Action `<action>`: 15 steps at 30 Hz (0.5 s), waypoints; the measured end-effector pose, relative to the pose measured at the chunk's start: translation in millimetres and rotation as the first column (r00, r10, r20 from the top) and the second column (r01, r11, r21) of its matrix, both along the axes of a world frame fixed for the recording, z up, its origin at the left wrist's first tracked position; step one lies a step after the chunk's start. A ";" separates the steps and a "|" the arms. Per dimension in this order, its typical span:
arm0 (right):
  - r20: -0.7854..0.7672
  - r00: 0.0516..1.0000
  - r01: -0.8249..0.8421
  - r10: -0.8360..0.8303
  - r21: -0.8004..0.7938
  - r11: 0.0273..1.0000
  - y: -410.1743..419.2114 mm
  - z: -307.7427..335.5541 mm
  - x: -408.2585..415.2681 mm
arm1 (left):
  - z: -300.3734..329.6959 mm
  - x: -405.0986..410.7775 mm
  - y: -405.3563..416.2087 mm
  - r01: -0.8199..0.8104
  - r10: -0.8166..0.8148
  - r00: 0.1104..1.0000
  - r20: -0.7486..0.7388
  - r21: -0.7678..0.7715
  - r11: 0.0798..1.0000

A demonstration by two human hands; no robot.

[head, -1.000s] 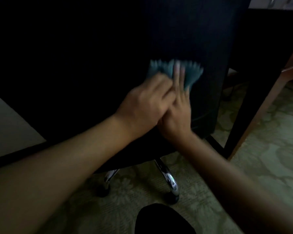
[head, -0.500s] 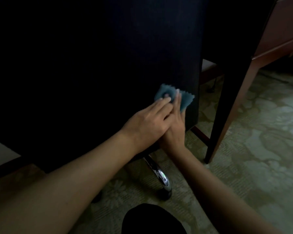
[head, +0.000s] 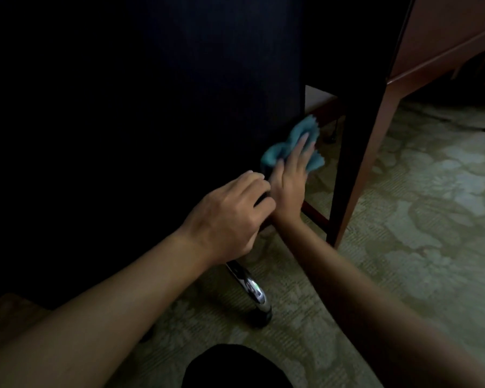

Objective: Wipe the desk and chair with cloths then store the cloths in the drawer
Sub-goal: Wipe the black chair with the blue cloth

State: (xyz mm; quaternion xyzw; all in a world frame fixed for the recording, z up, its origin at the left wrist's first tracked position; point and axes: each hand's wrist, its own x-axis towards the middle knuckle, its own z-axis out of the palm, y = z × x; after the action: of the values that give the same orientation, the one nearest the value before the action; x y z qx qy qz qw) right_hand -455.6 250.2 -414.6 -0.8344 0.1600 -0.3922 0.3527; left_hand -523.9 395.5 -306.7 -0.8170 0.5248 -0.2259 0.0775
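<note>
Right hand flat, fingers extended, pressing cloth against chair back's lower right edge. Left hand curled, gripping chair's bottom edge. Risk: cloth bunched, overhanging edge; could slip off onto carpet. Chair could roll.

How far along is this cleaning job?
Midway, it seems. The right hand presses a teal cloth against the dark chair back, near its lower edge; the left hand rests beside it. The cloth is not stored yet, and no drawer shows. Desk wiping can't be judged.
</note>
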 end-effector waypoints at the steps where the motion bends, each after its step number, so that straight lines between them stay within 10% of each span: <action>1: 0.043 0.999 0.019 -0.028 0.187 0.982 0.8 12.0 10.2 | 1.3 -0.4 -1.5 -0.001 0.001 1.000 -0.005 -0.005 1.000; 8: 0.000 0.986 -0.148 0.167 0.466 0.873 75.0 -65.2 -56.4 | 12.5 7.9 -2.9 -0.040 0.040 0.996 -0.081 -0.009 0.999; 15: 0.056 0.998 -0.053 0.028 0.535 0.843 5.1 15.6 5.0 | 17.6 11.9 -9.8 -0.035 0.029 0.988 -0.153 -0.035 0.999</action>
State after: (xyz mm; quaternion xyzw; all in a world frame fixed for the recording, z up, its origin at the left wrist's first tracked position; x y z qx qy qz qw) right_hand -450.6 255.3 -399.0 -0.6968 0.2373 -0.3434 0.5833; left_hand -512.0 385.7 -289.0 -0.8414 0.5118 -0.1715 0.0253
